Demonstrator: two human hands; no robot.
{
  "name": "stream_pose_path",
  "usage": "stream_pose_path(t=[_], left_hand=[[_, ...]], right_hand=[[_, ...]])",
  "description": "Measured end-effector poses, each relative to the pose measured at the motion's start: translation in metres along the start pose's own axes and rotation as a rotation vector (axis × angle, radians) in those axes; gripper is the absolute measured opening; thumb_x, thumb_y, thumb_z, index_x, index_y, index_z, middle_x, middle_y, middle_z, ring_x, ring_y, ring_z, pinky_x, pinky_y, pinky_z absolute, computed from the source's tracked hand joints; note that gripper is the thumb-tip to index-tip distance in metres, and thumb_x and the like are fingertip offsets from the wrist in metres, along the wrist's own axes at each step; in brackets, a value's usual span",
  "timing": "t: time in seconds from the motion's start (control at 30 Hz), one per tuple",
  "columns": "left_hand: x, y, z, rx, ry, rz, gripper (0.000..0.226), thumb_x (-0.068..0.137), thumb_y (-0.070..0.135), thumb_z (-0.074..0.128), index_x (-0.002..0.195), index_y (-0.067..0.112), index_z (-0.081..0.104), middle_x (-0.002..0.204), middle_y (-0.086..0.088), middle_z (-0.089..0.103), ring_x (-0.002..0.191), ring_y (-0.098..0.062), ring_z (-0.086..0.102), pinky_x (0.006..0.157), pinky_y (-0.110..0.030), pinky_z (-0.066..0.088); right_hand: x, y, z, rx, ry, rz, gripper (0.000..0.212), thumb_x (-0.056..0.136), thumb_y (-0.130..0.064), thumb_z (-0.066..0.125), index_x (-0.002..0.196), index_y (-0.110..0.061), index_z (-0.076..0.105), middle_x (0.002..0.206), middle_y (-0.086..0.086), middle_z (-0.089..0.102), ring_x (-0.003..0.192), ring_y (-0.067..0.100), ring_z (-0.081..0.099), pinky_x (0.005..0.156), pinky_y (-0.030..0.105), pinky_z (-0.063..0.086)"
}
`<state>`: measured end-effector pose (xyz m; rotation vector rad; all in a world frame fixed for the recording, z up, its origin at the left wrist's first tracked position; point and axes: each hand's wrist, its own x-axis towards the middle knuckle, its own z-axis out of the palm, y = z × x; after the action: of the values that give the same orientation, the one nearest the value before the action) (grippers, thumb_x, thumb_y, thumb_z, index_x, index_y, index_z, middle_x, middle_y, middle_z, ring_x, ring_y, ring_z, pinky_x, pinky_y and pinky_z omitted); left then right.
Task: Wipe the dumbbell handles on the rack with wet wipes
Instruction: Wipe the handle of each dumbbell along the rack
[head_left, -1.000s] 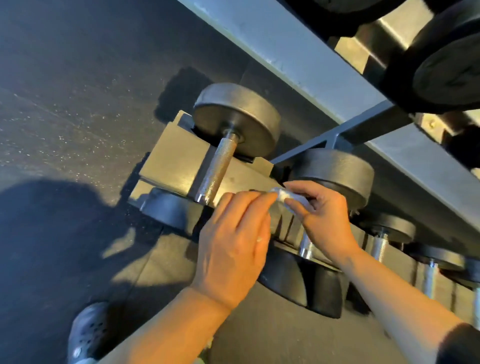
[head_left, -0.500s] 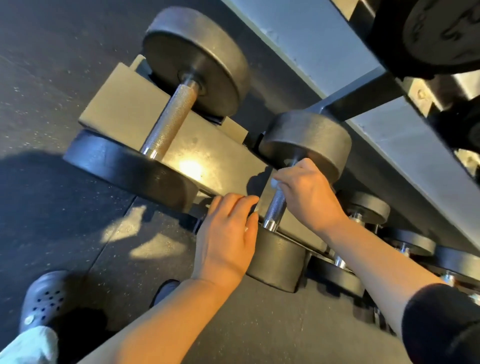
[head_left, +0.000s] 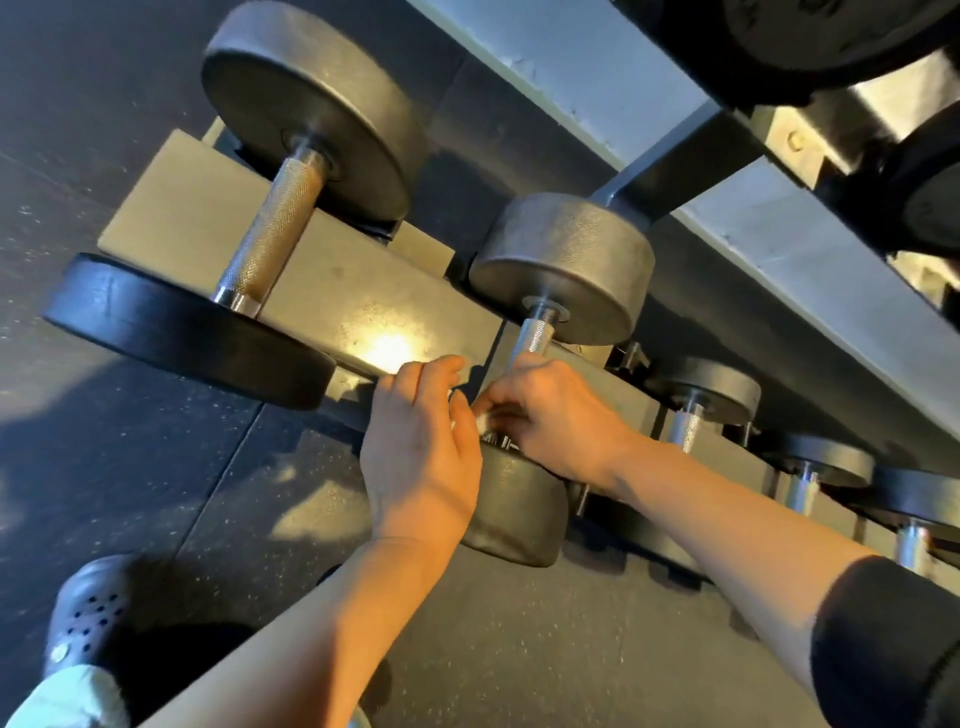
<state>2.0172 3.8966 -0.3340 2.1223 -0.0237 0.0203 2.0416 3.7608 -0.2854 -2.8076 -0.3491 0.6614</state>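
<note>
Two bare hands meeting at the near end of the second dumbbell's handle (head_left: 535, 335), on the bottom tier of a dumbbell rack (head_left: 571, 98), viewed from above. Right hand (head_left: 558, 415) curled round the lower stretch of that knurled steel bar, pressing a wet wipe (head_left: 485, 419) against it, with only a small white scrap showing between the two hands. Left hand (head_left: 421, 447) just beside it, fingers bent toward the same scrap; impossible to tell whether pinching the wipe or merely touching it. Upper stretch of the bar bare and bright, running up to the grey far head (head_left: 563, 265); black near head (head_left: 511, 512) directly below the hands. To the left, a much larger dumbbell with a long knurled handle (head_left: 270, 234), touched by neither hand. To the right, a row of smaller dumbbells (head_left: 701, 389) with short chrome handles. Probably mid-wipe on the second bar. For a good pass: keep the wipe wrapped fully round the steel, squeeze firmly enough to push damp cloth into the knurling, slide from near collar to far collar, and twist the wrist to reach the hidden underside. Use the left hand to hold the loose wipe edge flat, or to steady the near head against rolling. Mind knuckles against the tan rack saddle (head_left: 363, 291) close beside the bar. Refold to a clean face before starting another handle. Dark rubber floor (head_left: 130, 467) below, a perforated clog (head_left: 88, 613) at lower left.
</note>
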Motion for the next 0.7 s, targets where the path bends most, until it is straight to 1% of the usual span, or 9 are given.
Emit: stream_pose_path(t=[0.1,0.13,0.2,0.3,0.37,0.43,0.5,0.57,0.7], left_hand=[[-0.001,-0.002,0.002,0.006,0.001,0.005,0.036,0.09,0.027,0.037,0.117,0.017,0.059,0.104,-0.003,0.062,0.094,-0.021,0.051,0.064,-0.029,0.04],[-0.001,-0.004,0.003,0.01,-0.003,0.003,0.034,0.091,0.024,0.04,0.118,0.016,0.058,0.105,-0.003,0.062,0.095,-0.021,0.051,0.065,-0.03,0.042],[-0.001,-0.008,0.003,0.044,-0.017,0.017,0.031,0.09,0.012,0.051,0.119,0.012,0.059,0.107,-0.006,0.062,0.098,-0.025,0.053,0.073,-0.035,0.049],[-0.002,-0.006,-0.002,0.055,-0.018,0.051,0.032,0.088,0.014,0.047,0.117,0.012,0.059,0.103,-0.005,0.062,0.096,-0.022,0.054,0.078,-0.023,0.041],[-0.002,-0.002,-0.005,0.025,-0.026,0.055,0.033,0.089,0.018,0.043,0.117,0.013,0.058,0.101,-0.002,0.06,0.094,-0.018,0.052,0.077,-0.018,0.035],[-0.001,0.0,-0.007,0.02,-0.024,0.053,0.032,0.089,0.018,0.043,0.116,0.013,0.058,0.1,0.0,0.058,0.092,-0.015,0.051,0.073,-0.015,0.033],[-0.001,0.001,-0.007,0.031,-0.018,0.056,0.031,0.089,0.019,0.042,0.116,0.014,0.058,0.1,0.002,0.057,0.093,-0.013,0.05,0.072,-0.012,0.032],[-0.001,0.001,-0.007,0.044,-0.024,0.051,0.031,0.09,0.019,0.043,0.116,0.015,0.058,0.101,0.003,0.057,0.095,-0.012,0.049,0.072,-0.01,0.032],[-0.002,0.003,-0.006,0.09,-0.051,0.041,0.032,0.09,0.021,0.041,0.116,0.015,0.058,0.102,0.002,0.057,0.096,-0.014,0.05,0.074,-0.018,0.032]], right_hand=[[-0.004,0.012,-0.002,0.073,0.332,0.023,0.019,0.082,-0.003,0.068,0.097,-0.014,0.073,0.09,0.001,0.065,0.089,0.018,0.055,0.077,0.022,0.044],[-0.003,0.018,-0.006,0.067,0.476,0.038,0.018,0.085,-0.006,0.067,0.098,-0.015,0.073,0.092,-0.002,0.067,0.09,0.016,0.054,0.078,0.018,0.04],[0.0,0.027,-0.01,-0.001,0.607,0.041,0.016,0.089,-0.011,0.062,0.1,-0.017,0.071,0.1,-0.004,0.069,0.093,0.015,0.057,0.081,0.017,0.041],[0.002,0.037,0.003,-0.108,0.625,-0.012,0.021,0.091,-0.015,0.052,0.099,-0.013,0.071,0.103,0.004,0.07,0.09,0.022,0.061,0.077,0.03,0.051],[0.001,0.036,0.014,-0.066,0.609,0.007,0.02,0.091,-0.016,0.052,0.097,-0.013,0.071,0.095,0.005,0.068,0.086,0.017,0.056,0.077,0.018,0.046],[-0.006,0.032,0.024,0.066,0.625,-0.012,0.015,0.083,-0.004,0.066,0.095,-0.007,0.073,0.091,0.009,0.067,0.086,0.009,0.051,0.082,0.004,0.036],[-0.017,0.029,0.031,0.169,0.595,-0.028,0.026,0.073,0.006,0.073,0.097,-0.004,0.073,0.094,0.012,0.069,0.088,0.006,0.051,0.085,-0.001,0.033],[-0.026,0.028,0.031,0.261,0.495,-0.017,0.033,0.071,0.006,0.076,0.099,-0.01,0.074,0.097,0.006,0.072,0.087,0.007,0.054,0.081,0.002,0.038],[-0.031,0.029,0.025,0.456,0.324,0.015,0.027,0.074,-0.003,0.077,0.096,-0.018,0.076,0.096,0.001,0.072,0.085,0.009,0.063,0.078,0.012,0.047]])
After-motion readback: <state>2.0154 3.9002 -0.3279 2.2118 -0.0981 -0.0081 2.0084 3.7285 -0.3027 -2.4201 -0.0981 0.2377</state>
